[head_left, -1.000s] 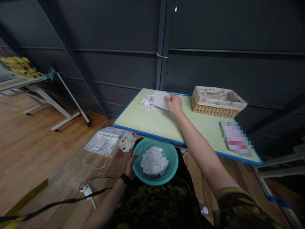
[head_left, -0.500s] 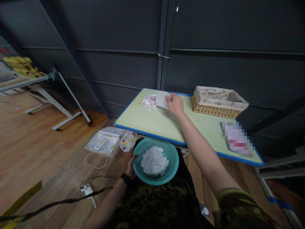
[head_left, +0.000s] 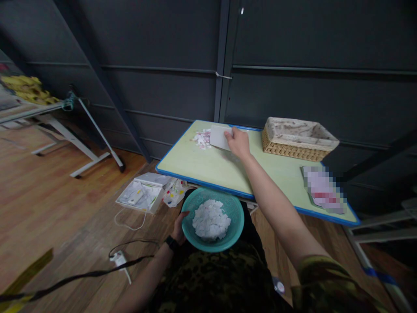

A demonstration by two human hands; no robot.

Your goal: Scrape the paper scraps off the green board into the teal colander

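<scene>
My left hand (head_left: 179, 229) grips the left rim of a green plastic basin (head_left: 237, 230), held at my lap just below the table edge. White torn paper scraps (head_left: 211, 220) are heaped in the basin. Over the far part of the table, my right hand (head_left: 237, 142) pinches a flat, pale grey card (head_left: 219, 137) between thumb and fingers. The card's left edge meets a small pile of white and pinkish paper bits (head_left: 202, 139) on the pale green tabletop (head_left: 202, 163).
A lined wicker basket (head_left: 298, 150) stands at the table's back right, with a blurred-out packet (head_left: 324, 191) nearer the right end. On the floor at left lie an open white box (head_left: 140, 195), a plastic bag (head_left: 175, 192) and a power strip (head_left: 120, 261). Dark panels rise behind the table.
My right hand and the card have shifted slightly left, against the paper bits. The left hand and basin stay in place.
</scene>
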